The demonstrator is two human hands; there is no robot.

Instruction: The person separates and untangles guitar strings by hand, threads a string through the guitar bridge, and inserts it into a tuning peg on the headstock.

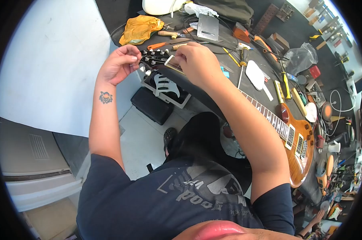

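An electric guitar (295,166) with an amber-brown body lies along the bench, its neck running left to a black headstock (151,60) with white tuner buttons. My left hand (121,64) is at the headstock's far left end, thumb and fingers curled together in a pinch; what lies between them is too small to make out. Over the upper neck, my right hand (197,64) has its fingers bent and drawn together near the strings. A pale rectangular piece (171,61) shows beside its fingertips. My right hand and forearm hide part of the neck.
Behind the headstock lie a yellow cloth (141,30), an orange-handled tool (161,44) and a metal plate (208,27). Screwdrivers (244,58) and a white oval piece (255,75) lie beyond the neck. Below stands a black case (152,106); a white panel (57,60) rises at left.
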